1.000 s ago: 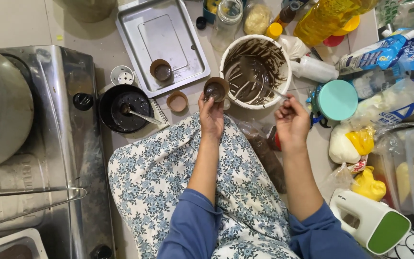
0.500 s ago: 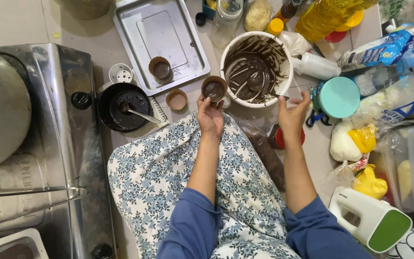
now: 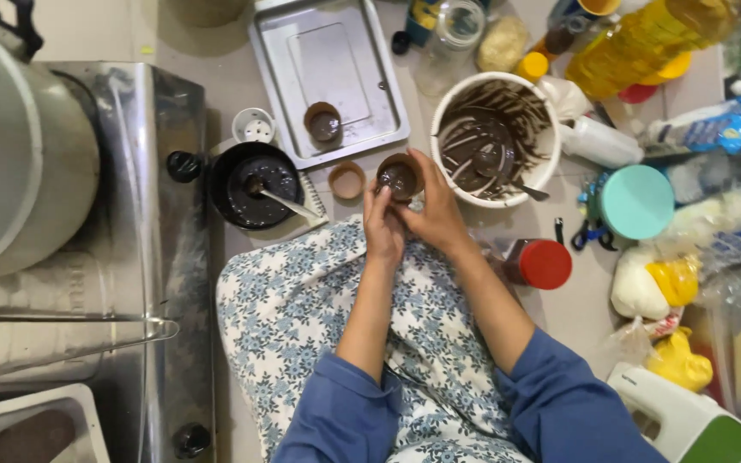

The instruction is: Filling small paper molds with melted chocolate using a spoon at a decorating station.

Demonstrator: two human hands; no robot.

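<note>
Both of my hands hold a small brown paper cup [image 3: 400, 177] filled with dark chocolate batter, just above my floral-clothed lap. My left hand [image 3: 382, 225] grips it from below and my right hand [image 3: 436, 213] wraps its right side. Right of the cup stands a white mixing bowl [image 3: 542, 163] smeared with chocolate batter, a spoon [image 3: 508, 176] lying in it. An empty brown cup [image 3: 347, 181] sits left of the held one. Another filled cup [image 3: 323, 125] stands on a metal baking tray [image 3: 276, 51].
A small black pot [image 3: 255, 184] with dark liquid and a spoon sits beside a steel stove [image 3: 130, 283] bearing a large pot [image 3: 19, 154]. Bottles, a red-lidded jar [image 3: 542, 263], a teal lid [image 3: 636, 201], bags and a hand mixer [image 3: 688, 420] crowd the right side.
My right hand left the bowl's right side and came left to join my left hand on the filled cup. The spoon now lies in the bowl.
</note>
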